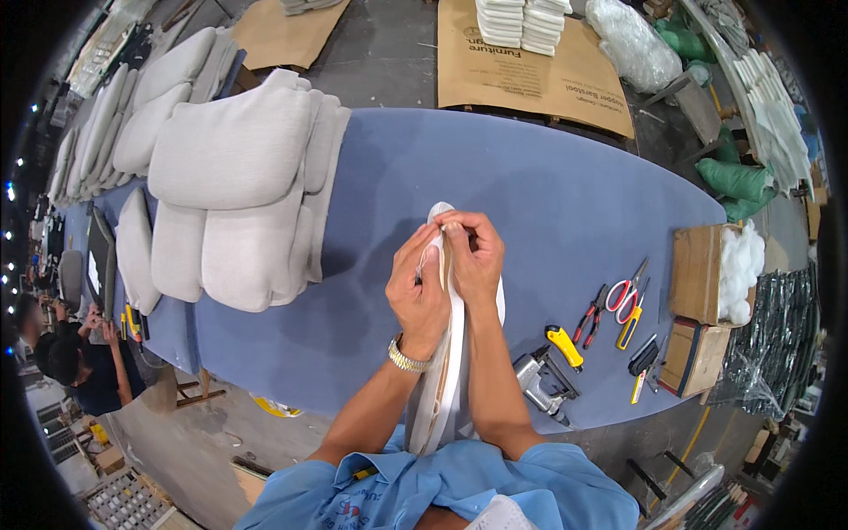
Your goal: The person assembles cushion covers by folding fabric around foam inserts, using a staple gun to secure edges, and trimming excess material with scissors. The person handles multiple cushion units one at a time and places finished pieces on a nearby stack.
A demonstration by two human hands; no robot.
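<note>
A pale grey fabric-covered cushion (430, 402) stands edge-on in front of my chest, with a brown strip showing along its narrow side. My left hand (417, 296) is closed on the left of its upper end. On the other side, my right hand (477, 261) pinches the same edge, and the fingertips of both hands meet there. A small dark bit shows by the left hand's fingers, too small to name. The fingers hide what lies between them.
Stacked grey cushions (234, 159) cover the left of the blue table (397, 159). At right lie a staple gun (541, 382), a yellow-handled cutter (564, 347), pliers (590, 316) and scissors (627, 296), near a box (696, 274) of white stuffing. A co-worker (88, 362) is at far left.
</note>
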